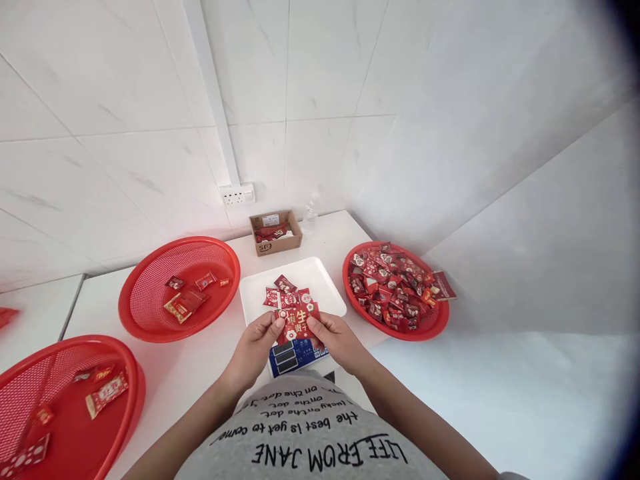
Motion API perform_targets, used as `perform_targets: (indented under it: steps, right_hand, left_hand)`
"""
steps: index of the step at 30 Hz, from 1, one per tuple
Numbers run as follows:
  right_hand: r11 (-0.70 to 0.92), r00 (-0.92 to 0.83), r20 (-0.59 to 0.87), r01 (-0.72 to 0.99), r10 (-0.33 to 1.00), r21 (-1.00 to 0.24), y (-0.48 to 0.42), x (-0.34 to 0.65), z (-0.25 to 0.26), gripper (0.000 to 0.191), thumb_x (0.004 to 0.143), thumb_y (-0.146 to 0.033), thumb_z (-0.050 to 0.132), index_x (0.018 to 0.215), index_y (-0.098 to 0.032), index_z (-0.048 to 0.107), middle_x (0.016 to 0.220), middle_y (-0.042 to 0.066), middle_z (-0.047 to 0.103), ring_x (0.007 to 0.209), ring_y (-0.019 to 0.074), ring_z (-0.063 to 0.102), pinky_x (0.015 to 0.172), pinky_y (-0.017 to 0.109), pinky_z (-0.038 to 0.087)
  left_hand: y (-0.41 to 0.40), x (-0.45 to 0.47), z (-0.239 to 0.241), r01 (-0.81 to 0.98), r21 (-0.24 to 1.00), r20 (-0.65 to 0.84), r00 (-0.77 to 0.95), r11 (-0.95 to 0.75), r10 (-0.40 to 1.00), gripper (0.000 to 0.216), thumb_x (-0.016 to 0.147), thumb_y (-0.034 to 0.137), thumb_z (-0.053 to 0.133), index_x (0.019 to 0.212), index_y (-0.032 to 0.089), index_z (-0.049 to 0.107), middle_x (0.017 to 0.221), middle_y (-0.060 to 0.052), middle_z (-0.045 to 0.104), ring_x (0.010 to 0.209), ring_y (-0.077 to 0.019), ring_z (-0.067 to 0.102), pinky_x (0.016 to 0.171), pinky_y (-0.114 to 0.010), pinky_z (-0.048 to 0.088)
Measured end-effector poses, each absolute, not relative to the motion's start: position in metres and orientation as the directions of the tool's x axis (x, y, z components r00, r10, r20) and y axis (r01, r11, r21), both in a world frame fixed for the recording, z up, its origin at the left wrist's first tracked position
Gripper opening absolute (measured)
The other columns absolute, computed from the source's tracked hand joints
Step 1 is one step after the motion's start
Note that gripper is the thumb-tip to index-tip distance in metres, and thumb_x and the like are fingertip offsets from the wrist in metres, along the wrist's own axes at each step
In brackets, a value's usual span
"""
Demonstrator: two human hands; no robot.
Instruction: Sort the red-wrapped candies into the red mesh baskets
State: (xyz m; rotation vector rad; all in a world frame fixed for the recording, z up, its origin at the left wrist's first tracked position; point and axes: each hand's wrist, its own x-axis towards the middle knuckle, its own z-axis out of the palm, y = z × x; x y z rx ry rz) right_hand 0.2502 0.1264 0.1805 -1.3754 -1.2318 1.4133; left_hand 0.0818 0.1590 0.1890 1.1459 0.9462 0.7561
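Both my hands hold a small red packet [297,324] with gold characters, just above the front of a white scale tray [327,283]. My left hand [259,348] pinches its left edge, and my right hand [336,340] pinches its right edge. Several small red wrapped candies [286,291] lie on the tray behind the packet. The scale's blue display panel [293,356] shows under my hands.
A red basket [400,287] full of red candies stands to the right. Another red basket [179,288] with a few packets is to the left, and a third [65,407] sits at the near left. A small cardboard box [275,233] and a clear bottle [311,215] stand by the tiled wall.
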Motion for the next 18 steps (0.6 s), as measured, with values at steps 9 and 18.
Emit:
perform_targets:
  steps: [9,18]
  right_hand:
    - [-0.198,-0.128,-0.202,0.045,0.971,-0.979,0.1228,0.25,0.187,0.046,0.08,-0.061,0.042,0.061,-0.02,0.044,0.055,-0.003,0.047,0.05,0.0096,0.041,0.051,0.025,0.033]
    - [-0.212,-0.081,-0.211,0.003,0.974,-0.977,0.1212,0.2474,0.1804,0.044,0.08,-0.06,0.043,0.064,-0.02,0.044,0.055,-0.003,0.047,0.05,0.0093,0.041,0.051,0.024,0.033]
  left_hand:
    - [0.1578,0.0798,0.1941,-0.04,0.967,-0.21,0.438,0.252,0.874,0.033,0.081,0.045,0.051,0.063,0.018,0.048,0.062,0.003,0.048,0.061,-0.0106,0.042,0.064,-0.022,0.037]
    - [0.1524,0.0846,0.1894,0.15,0.965,-0.262,0.45,0.217,0.853,0.04,0.083,0.053,0.041,0.066,0.018,0.053,0.06,0.001,0.052,0.063,-0.0142,0.047,0.068,-0.027,0.038]
